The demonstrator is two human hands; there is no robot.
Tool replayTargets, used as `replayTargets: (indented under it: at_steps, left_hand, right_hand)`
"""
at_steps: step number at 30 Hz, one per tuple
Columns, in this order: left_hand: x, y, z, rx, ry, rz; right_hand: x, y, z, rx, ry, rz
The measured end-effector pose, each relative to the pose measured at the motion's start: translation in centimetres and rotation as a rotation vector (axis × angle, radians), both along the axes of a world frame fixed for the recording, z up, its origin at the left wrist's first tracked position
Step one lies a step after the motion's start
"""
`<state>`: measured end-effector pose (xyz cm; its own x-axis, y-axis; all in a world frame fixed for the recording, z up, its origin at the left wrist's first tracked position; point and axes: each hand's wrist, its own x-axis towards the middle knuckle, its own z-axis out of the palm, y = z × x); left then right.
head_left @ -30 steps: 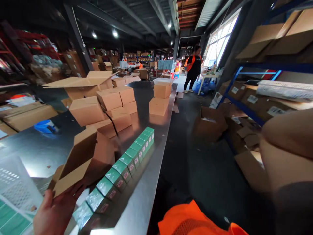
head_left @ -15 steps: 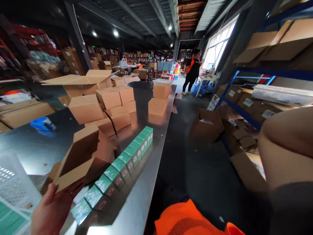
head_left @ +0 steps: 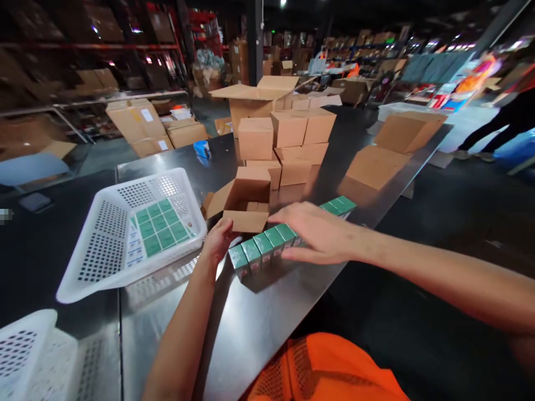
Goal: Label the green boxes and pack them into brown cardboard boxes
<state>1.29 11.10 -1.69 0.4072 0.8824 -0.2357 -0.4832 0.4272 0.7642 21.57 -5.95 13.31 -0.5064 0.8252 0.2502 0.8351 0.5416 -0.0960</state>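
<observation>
Since the earlier frames my view has swung left, and my right hand (head_left: 317,236), previously out of sight, now lies over the row of green boxes (head_left: 276,240) on the steel table (head_left: 267,312). My left hand (head_left: 217,242) has stayed with the open carton (head_left: 247,203), which now sits near the middle of the view rather than at the lower left.

Hand state:
- Left hand: fingers loosely curled, touching the near lower edge of the open carton. I cannot tell whether it grips the flap or only steadies it.
- Right hand: flat and spread, palm down, fingers extended across the top of the row. It rests on the boxes and does not close on any one of them.

Position of the items:
- The row of green boxes runs diagonally along the table's near edge, from just in front of my left hand away to the right. Its middle is hidden under my right hand.
- The open carton stands just behind the near end of that row, mouth facing me, flaps out.

Surroundings: a white perforated basket (head_left: 104,262) lies tilted to the left of the carton, with more green packs inside. Closed cartons (head_left: 288,139) are stacked behind the open one. A blue tape dispenser (head_left: 202,148) sits further back.
</observation>
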Motion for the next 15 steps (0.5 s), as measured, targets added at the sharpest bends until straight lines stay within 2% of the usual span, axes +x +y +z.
replayTargets:
  at_steps: [3,6,9,15]
  left_hand:
    - [0.4,-0.4,-0.3,0.022,0.0,-0.026]
    - [0.6,-0.5,-0.4,0.043,0.013,-0.042]
    - [0.8,-0.6,-0.8,0.071,0.009,-0.025]
    - [1.6,-0.7,-1.8,0.11,-0.006,-0.039]
  right_hand:
    - [-2.2,2.6,-3.7,-0.102,-0.1,0.108]
    - [-4.3,4.9,-6.7,-0.139,-0.154,0.124]
    - [-5.5,6.1,-7.9,-0.163,-0.228,0.1]
    - [-6.0,6.6,-8.8,-0.187,-0.258,0.006]
